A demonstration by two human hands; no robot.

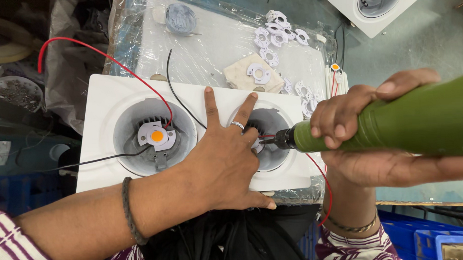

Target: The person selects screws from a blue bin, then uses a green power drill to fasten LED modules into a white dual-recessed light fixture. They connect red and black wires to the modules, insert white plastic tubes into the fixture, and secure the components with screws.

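Plastic-wrapped counter (213, 43) bears a white twin housing (102, 98): beyond the left hand (227, 166), its fingers splayed flat, the left well already holds its LED (157, 135), while the right hand (359, 125), fingers wrapped around a green driver (395, 121), works the right well (273, 139), unfinished.
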